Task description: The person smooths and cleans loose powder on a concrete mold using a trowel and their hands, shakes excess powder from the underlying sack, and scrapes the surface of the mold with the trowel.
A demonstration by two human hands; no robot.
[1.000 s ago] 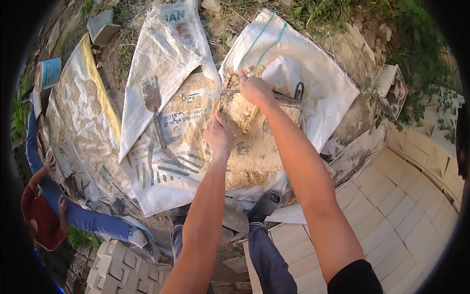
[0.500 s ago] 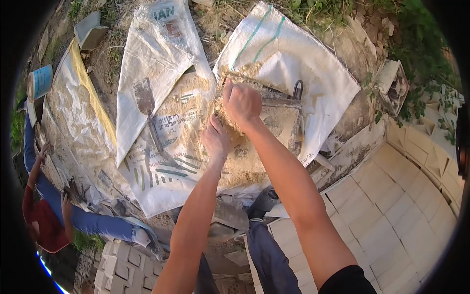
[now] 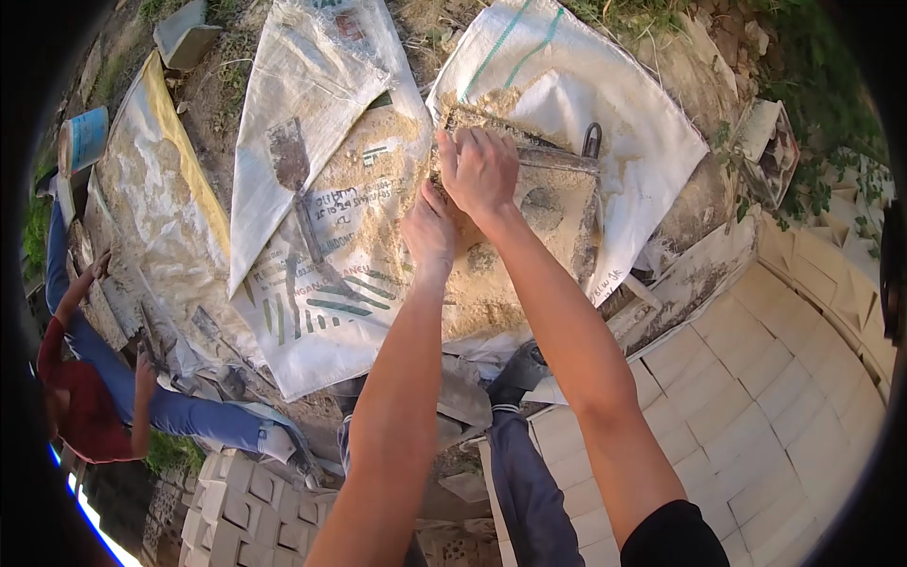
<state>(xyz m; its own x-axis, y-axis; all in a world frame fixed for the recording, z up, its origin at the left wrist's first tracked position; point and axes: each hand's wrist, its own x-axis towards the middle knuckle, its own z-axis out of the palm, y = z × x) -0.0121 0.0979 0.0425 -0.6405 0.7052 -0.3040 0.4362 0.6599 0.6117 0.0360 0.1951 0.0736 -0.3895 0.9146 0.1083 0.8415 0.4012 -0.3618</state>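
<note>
A mould-like metal frame point(image 3: 557, 163) with a loop handle point(image 3: 591, 140) lies on white woven sacks point(image 3: 652, 132), with pale sandy mix point(image 3: 543, 222) in and around it. Over its left end, my right hand point(image 3: 480, 175) is closed, fingers curled down toward the mix; what they grip is hidden. Just below and left of it, my left hand point(image 3: 428, 231) is closed at the frame's left edge, its fingertips close to the right hand. Whatever is in those fingers cannot be made out. Left of my hands, a trowel-like tool point(image 3: 288, 151) lies on a sack.
At far left, another person in a red top point(image 3: 90, 406) sits with a hand point(image 3: 99, 265) by a sand-covered sack. A blue-labelled can point(image 3: 85, 137) stands beyond. Pale blocks point(image 3: 746, 406) cover the lower right; more blocks point(image 3: 246, 506) are stacked at lower left.
The view has shifted slightly, so the sacks and frame appear further right. My right hand has gone from a tight fist to curled fingers facing down. Both hands stay at the frame's left end.
</note>
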